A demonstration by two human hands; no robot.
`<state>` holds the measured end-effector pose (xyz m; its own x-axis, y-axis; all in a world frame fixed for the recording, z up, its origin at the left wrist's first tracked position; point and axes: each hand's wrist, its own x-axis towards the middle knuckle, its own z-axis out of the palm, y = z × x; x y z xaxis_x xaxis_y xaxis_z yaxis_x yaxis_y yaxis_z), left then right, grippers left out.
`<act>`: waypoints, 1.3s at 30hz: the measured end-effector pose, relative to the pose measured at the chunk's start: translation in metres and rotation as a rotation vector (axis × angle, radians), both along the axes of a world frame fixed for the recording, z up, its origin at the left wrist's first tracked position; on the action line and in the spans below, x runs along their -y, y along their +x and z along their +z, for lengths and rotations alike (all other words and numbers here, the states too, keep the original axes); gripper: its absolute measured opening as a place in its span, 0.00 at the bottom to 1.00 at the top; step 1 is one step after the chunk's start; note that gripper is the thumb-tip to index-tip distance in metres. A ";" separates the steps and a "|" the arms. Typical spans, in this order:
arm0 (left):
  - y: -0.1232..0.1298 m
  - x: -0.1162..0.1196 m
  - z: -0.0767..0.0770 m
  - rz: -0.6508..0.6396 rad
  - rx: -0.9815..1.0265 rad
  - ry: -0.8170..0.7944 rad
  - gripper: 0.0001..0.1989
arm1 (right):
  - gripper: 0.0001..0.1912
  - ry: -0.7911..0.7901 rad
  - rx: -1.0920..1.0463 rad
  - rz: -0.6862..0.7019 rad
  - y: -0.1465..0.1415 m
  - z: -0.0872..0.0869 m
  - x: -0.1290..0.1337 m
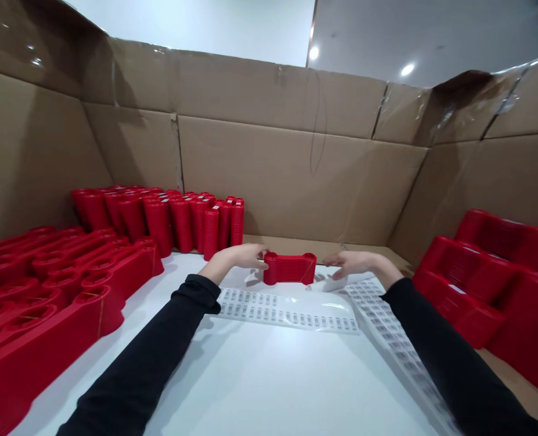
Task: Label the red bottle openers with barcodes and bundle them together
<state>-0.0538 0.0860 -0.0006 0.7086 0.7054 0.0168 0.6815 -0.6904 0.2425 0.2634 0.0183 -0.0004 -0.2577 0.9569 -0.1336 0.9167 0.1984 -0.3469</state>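
A small red stack of plastic pieces (290, 269) with two round ends stands upright on the white table. At its left end is my left hand (248, 257), thumb and fingers apart, the fingertips close against the rounded end; whether they touch it I cannot tell. My right hand (353, 263) hovers just off the right end with spread, bent fingers and nothing in them. In front of the stack lies a clear sheet of small printed labels (287, 309). A second label sheet (387, 324) runs under my right forearm.
Long red stacks (69, 339) lie along the left side. Several upright red stacks (160, 218) stand behind them at the back left. More red stacks (463, 290) are on the right. Tall cardboard walls (273, 151) enclose the white table (269, 381).
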 end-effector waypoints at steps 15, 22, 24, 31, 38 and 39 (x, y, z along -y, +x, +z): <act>0.004 -0.003 -0.001 -0.026 0.026 -0.090 0.20 | 0.16 0.540 0.116 -0.371 0.035 0.008 0.023; 0.015 0.002 -0.007 -0.071 0.034 -0.044 0.16 | 0.22 0.682 0.039 -0.290 -0.015 0.031 -0.032; 0.021 0.006 -0.008 -0.089 0.036 -0.003 0.15 | 0.27 0.654 -0.002 -0.259 -0.029 0.029 -0.045; 0.039 0.018 -0.012 -0.093 0.106 0.181 0.21 | 0.12 0.418 -0.109 -0.160 -0.045 0.002 -0.015; 0.055 0.026 -0.026 -0.053 0.062 0.284 0.18 | 0.08 0.340 -0.153 -0.176 -0.050 0.002 -0.008; 0.056 0.026 -0.027 -0.049 0.061 0.295 0.19 | 0.08 0.320 -0.170 -0.173 -0.049 0.002 -0.008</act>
<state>0.0021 0.0596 -0.0274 0.7334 0.6285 0.2591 0.6358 -0.7690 0.0660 0.2139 0.0266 0.0012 -0.0824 0.9745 0.2086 0.8809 0.1691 -0.4421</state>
